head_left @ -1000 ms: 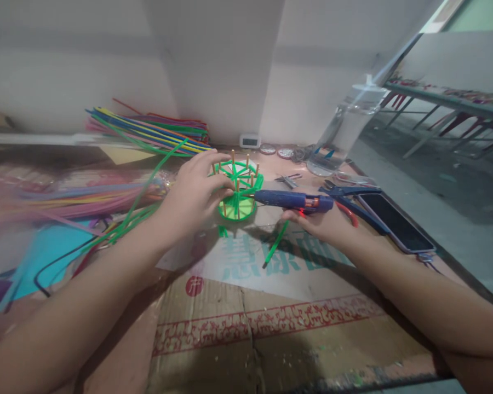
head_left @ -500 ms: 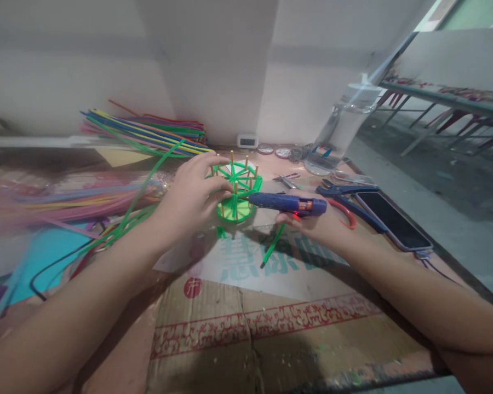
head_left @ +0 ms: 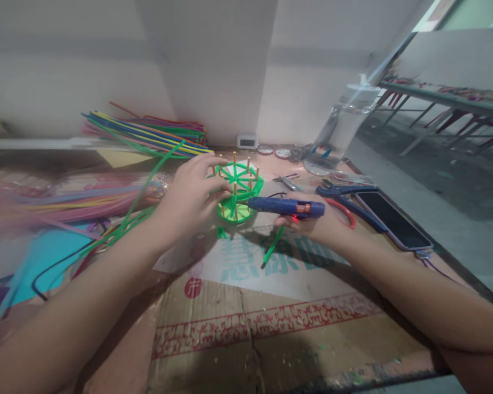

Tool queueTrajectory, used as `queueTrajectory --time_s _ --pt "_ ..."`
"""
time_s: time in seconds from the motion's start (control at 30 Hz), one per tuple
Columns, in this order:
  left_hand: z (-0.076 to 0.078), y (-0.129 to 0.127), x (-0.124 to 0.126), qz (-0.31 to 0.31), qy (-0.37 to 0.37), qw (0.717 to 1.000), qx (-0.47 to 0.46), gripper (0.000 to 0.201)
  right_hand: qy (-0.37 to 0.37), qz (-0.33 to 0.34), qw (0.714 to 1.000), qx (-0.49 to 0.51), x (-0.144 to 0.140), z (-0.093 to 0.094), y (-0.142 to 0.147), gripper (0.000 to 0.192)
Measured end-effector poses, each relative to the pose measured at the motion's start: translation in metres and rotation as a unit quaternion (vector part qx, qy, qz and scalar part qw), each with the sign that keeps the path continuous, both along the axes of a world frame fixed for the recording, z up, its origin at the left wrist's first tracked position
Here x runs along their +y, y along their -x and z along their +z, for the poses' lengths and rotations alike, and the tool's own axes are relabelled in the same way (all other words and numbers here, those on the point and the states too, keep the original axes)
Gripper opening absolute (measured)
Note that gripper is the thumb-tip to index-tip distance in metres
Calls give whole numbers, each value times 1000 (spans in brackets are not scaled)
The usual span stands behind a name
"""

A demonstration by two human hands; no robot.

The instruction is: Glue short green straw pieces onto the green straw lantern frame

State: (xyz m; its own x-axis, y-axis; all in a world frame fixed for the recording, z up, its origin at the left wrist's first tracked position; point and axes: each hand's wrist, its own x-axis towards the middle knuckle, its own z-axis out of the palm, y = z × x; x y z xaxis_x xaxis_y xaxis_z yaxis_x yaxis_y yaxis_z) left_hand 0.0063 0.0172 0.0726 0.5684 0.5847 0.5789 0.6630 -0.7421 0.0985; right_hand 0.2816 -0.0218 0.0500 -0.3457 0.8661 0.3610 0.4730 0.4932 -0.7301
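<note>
Dim, greyish light is laying soft shadows across the desk [head_left: 127, 350], whose left side is smearing into blur.

From the green frame [head_left: 235, 198], six o'clock lies open over cardboard [head_left: 304, 350]; the glue gun [head_left: 281, 206] blocks three, the bottle [head_left: 337, 131] two.

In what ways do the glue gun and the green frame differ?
The glue gun is blue; the frame is green with wooden sticks.
The glue gun is long and slim; the frame is round.
The right hand holds the glue gun; the left hand is at the frame.
Both have a hand at them.
</note>
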Motion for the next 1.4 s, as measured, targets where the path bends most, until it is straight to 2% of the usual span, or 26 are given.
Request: queueTrajectory --time_s 0.3,0.47,0.7,1.03,1.4 --pt "-1 0 -1 13 -6 1000 3 15 5 -5 999 -43 -4 7 -1 40" --pt "-1 0 -1 11 -2 1000 3 14 2 -22 997 -74 -2 2 -2 38" --pt "1 0 -2 8 -2 1000 14 14 6 -33 997 -67 -2 -1 -2 37" --pt "0 -1 -1 7 -3 1000 9 15 17 -56 996 -69 -7 11 4 33" --pt "1 -1 -2 4 -2 1000 10 17 -2 -84 994 -71 -7 7 3 35"
